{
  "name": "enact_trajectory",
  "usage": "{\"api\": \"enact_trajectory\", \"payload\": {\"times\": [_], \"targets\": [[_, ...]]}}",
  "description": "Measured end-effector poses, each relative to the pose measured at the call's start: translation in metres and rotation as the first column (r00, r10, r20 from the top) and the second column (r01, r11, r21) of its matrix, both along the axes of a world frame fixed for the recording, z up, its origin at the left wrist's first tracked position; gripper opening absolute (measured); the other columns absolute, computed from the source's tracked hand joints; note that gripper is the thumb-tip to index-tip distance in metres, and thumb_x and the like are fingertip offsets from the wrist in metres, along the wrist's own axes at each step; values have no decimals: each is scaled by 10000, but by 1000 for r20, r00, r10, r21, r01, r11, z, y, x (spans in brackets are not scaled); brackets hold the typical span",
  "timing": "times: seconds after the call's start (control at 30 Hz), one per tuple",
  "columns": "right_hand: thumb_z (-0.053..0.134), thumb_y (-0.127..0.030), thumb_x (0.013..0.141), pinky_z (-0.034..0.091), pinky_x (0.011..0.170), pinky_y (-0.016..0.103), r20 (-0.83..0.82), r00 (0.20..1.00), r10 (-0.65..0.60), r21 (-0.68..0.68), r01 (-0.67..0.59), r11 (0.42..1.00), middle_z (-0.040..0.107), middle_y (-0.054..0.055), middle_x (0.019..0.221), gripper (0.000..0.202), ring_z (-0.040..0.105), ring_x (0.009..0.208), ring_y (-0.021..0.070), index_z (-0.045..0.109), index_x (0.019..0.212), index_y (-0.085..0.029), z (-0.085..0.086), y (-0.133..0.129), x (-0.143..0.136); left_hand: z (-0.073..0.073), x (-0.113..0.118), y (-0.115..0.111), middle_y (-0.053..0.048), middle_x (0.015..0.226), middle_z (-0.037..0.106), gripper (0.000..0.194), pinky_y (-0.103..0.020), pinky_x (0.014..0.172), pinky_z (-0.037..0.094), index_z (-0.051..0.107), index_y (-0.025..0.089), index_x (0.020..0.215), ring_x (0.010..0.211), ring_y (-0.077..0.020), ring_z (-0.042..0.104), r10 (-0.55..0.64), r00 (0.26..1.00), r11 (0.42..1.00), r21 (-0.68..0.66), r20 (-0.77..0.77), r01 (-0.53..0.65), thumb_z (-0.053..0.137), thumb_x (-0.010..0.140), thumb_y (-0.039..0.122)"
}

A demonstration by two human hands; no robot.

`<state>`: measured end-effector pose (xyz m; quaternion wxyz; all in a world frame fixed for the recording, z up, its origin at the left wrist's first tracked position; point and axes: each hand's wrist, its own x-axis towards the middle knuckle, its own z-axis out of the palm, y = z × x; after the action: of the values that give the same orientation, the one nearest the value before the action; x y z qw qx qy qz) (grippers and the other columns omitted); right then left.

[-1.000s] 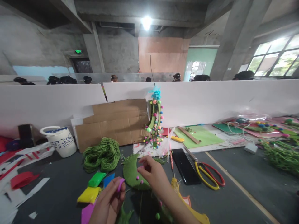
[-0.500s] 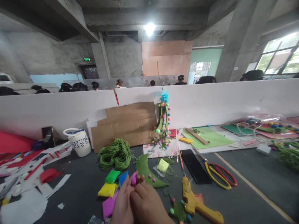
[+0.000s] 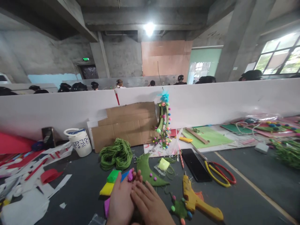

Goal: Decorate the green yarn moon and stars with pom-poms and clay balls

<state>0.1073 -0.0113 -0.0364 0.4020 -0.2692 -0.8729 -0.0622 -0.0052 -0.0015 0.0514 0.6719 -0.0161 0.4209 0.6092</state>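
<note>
Half a second ago our fingers were bunched around the purple clay ball [image 3: 130, 175]; now our left hand [image 3: 122, 203] and right hand [image 3: 150, 206] lie flat, palms pressed together, the ball pinched at the fingertips at 12 o'clock of the hands. We judge it is being rolled between the palms. The camera view has hardly shifted. The green felt crescent [image 3: 147, 172] lies just beyond at 1 o'clock, the clay blocks [image 3: 110, 184] at 10 o'clock, the yellow glue gun [image 3: 199, 203] at 3 o'clock. Bare grey surface [image 3: 82, 190] lies open at 9 o'clock; the white partition [image 3: 211, 100] closes the far edge.
</note>
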Motion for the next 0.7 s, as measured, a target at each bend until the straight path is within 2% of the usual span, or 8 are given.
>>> {"api": "enact_trajectory", "payload": {"times": [0.1, 0.17, 0.27, 0.33, 0.43, 0.5, 0.57, 0.7], "targets": [[403, -312, 946, 235, 1102, 376, -70, 997, 26, 74, -21, 997, 661, 27, 1135, 312, 472, 1205, 175, 510, 1209, -183, -9, 3, -3, -3, 0, -1, -125, 772, 734, 366, -305, 591, 535, 632, 187, 558, 744, -199, 695, -78, 996, 990, 124, 42, 73, 352, 794, 175], [399, -351, 947, 236, 1101, 394, -23, 999, 34, 10, -34, 999, 614, 31, 1214, 369, 416, 1252, 185, 459, 1272, -186, -7, 3, -3, -10, 2, -2, -144, 807, 725, 230, -344, 661, 548, 673, 151, 720, 795, -231, 690, -135, 990, 983, 133, 50, 128, 461, 786, 208], [407, -486, 913, 227, 1100, 433, 31, 999, 39, -57, -37, 998, 529, 65, 1313, 541, 329, 1306, 232, 395, 1334, -146, 0, 2, 0, -19, 3, -2, -133, 798, 718, 353, -373, 588, 548, 682, 168, 769, 793, -247, 693, -157, 986, 981, 120, 53, 149, 356, 833, 287], [393, -404, 941, 212, 1109, 407, -48, 997, 53, 28, -51, 998, 608, 33, 1222, 408, 380, 1276, 207, 472, 1263, -167, -1, 1, 0, -22, 1, -1, -112, 811, 718, 429, -366, 557, 540, 678, 208, 746, 796, -235, 693, -141, 988, 981, 143, 60, 132, 267, 844, 279], [356, -237, 967, 214, 1111, 351, -134, 990, 55, 112, -40, 993, 679, -21, 1097, 273, 459, 1215, 153, 537, 1170, -209, -6, 1, -3, -25, -1, 0, -143, 864, 708, 299, -398, 664, 546, 670, 176, 798, 808, -247, 681, -158, 984, 973, 181, 78, 142, 400, 827, 302], [377, -334, 959, 244, 1099, 376, -71, 997, 32, 63, -27, 998, 633, 10, 1186, 331, 429, 1242, 183, 494, 1232, -188, -8, 1, -2, -26, 1, 0, -168, 869, 695, 270, -434, 755, 528, 653, 130, 849, 839, -270, 669, -205, 975, 969, 161, 88, 190, 496, 804, 345], [403, -423, 933, 267, 1086, 419, 2, 1000, 16, 12, -16, 1000, 576, 49, 1262, 443, 379, 1276, 226, 444, 1286, -158, -7, 1, 0, -25, 3, 0, -153, 871, 687, 313, -456, 800, 509, 640, 137, 910, 908, -278, 653, -223, 971, 970, 122, 86, 212, 453, 835, 377], [408, -281, 950, 277, 1087, 372, -32, 999, 44, 54, -43, 998, 672, -6, 1111, 254, 476, 1199, 177, 523, 1166, -215, -6, -1, -1, -24, 1, 2, -111, 878, 680, 332, -468, 804, 502, 618, 215, 986, 979, -274, 625, -168, 983, 980, 124, 70, 158, 367, 864, 395]]}}
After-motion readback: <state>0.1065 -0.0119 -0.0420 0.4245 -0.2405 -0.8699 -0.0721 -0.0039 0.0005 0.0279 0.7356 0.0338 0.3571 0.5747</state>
